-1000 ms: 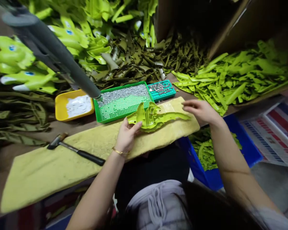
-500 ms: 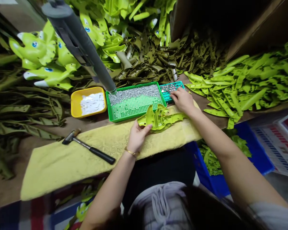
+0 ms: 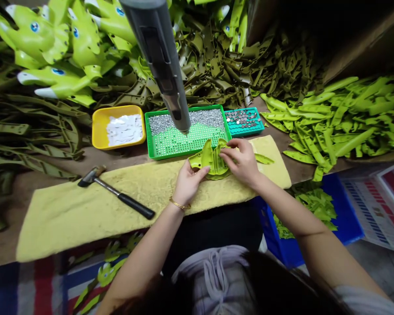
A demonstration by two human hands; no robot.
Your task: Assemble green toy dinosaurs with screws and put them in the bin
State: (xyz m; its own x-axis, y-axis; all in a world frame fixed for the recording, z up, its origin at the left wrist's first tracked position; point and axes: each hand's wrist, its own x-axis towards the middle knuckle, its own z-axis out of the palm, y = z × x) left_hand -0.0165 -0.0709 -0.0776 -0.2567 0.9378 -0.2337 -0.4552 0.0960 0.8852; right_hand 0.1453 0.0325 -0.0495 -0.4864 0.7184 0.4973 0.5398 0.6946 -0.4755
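Observation:
My left hand (image 3: 188, 183) is closed on the left end of a lime-green plastic toy shell half (image 3: 209, 161), its hollow ribbed inside facing up. The thumb lies on the near rim. Over the shell's middle, my right hand (image 3: 244, 165) has its thumb and fingers pinched together inside the hollow; whatever it holds is too small or hidden to make out. The shell's narrow right end shows beyond that hand. Beneath both hands lies a yellow cloth pad (image 3: 95, 214). Small round metal discs sit in a teal tray (image 3: 254, 128) just past my right hand.
A grey electric screwdriver (image 3: 166, 74) hangs over a green tray (image 3: 157, 151) of screws. Left of it stands a yellow tub (image 3: 96, 135) with white pieces. A hammer (image 3: 118, 192) lies on the cloth. Green part piles (image 3: 341, 118) and a blue crate (image 3: 346, 227) are at right.
My right hand has left the disc tray and come back left and nearer, onto the shell. My left hand keeps its hold. The hanging screwdriver appears further right as the view shifts.

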